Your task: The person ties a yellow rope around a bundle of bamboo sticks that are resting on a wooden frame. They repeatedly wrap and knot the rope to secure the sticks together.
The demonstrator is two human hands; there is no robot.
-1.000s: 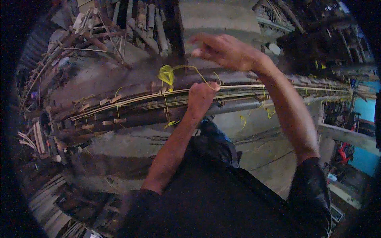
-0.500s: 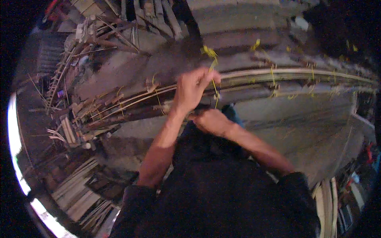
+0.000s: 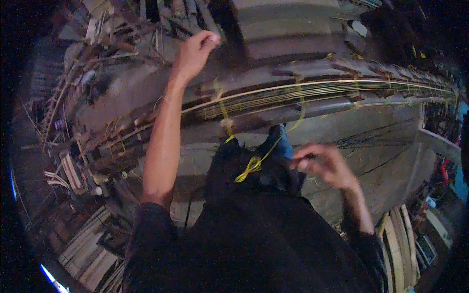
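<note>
Head view, nearest: dark clothing of the person fills the lower middle, both forearms rising out of it.
Yellow strip (image 3: 251,165): a thin, flat, plastic-looking band, looped into a loose knot just above the dark clothing; from there it runs up and slightly left toward the bundle.
Right hand (image 3: 322,163): blurred, raised just right of the knot and a little apart from it; fingers (image 3: 304,157) curled inward, and I cannot tell whether they pinch the strip's end.
Floor (image 3: 381,146): grey, rough concrete with a few stray yellow scraps, showing beside the legs.
Stacked slats (image 3: 400,244): pale curved lengths lying at the lower right, near the right sleeve.
Bundle of rods (image 3: 312,95): long, thin, pale and dark cane-like sticks laid side by side; long axis runs left to right across the frame, bowed by the lens, its right end reaching the far right edge.
Ties on the bundle: the yellow strip crosses it near its middle; a second yellow tie (image 3: 299,105) wraps it further right.
Left hand (image 3: 195,49): lifted beyond the bundle, above its upper edge; fingers bunched together as if pinching something small, what it is too fine to see.
Beyond: a jumble of sticks and scrap wood (image 3: 117,39) at the upper left.
</note>
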